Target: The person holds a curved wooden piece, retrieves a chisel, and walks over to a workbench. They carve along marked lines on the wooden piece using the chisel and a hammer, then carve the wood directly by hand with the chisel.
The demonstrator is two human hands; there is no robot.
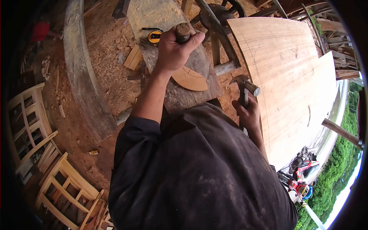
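My left hand (173, 50) is closed around the round wooden handle of a chisel (183, 31), held upright over a worn plank (151, 15). The blade is hidden beneath the fist. Just below that hand, a curved, pale piece of wood (190, 79) lies flat on the plank. A yellow and black tape measure (154, 37) rests beside the left wrist. To the right, my right hand (249, 113) grips a claw hammer (243, 87), its head raised above the fingers, apart from the chisel.
A large flat wooden panel (283, 65) with pencil lines stands close on the right. A long weathered beam (78, 65) lies on the left over ground strewn with shavings. Wooden frames (69, 191) stand at lower left. A motorcycle (301, 176) is at lower right.
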